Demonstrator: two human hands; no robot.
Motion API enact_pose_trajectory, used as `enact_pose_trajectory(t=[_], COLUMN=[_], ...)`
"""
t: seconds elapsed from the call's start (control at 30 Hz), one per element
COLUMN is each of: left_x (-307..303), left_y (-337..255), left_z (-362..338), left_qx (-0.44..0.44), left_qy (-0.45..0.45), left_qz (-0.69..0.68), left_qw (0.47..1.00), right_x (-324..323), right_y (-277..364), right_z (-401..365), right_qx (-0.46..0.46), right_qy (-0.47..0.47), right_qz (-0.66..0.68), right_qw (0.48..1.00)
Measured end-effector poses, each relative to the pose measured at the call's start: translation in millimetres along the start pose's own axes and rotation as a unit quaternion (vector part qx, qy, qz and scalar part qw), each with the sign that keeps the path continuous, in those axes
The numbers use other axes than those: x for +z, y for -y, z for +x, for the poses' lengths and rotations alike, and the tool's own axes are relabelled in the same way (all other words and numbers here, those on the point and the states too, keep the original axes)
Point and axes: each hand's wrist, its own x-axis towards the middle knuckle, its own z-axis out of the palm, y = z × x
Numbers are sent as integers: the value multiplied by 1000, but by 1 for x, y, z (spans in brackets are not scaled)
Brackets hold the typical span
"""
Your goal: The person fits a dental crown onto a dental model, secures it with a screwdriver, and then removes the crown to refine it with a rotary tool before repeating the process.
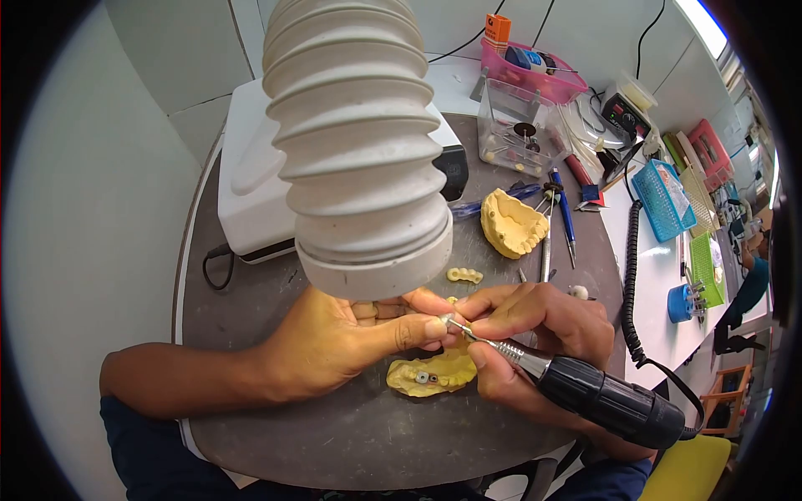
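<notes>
Under the mouth of a white corrugated hose, my left hand pinches a small whitish dental piece between its fingertips. My right hand is closed around a black and silver rotary handpiece, whose thin tip meets or nearly meets the piece. Just below my fingers lies a yellow dental model with two round metal parts in it. Beyond them sit a small yellowish tooth segment and a larger cream dental cast. My fingers partly hide the small piece.
A white machine stands back left. Blue pens, a clear box, and a pink basket are at the back. A coiled black cable runs on the right, near blue and green baskets. A person is far right.
</notes>
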Motion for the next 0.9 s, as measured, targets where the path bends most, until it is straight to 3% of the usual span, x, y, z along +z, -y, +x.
enact_pose_trajectory(t=[0.9], left_x=[1], left_y=[-3], left_z=[1], left_qx=[-4], left_qy=[16], left_qz=[25], left_qw=[1000], right_x=[-7], right_y=[5], right_z=[0], right_qx=[14], right_qy=[19], right_qz=[-22], right_qw=[999])
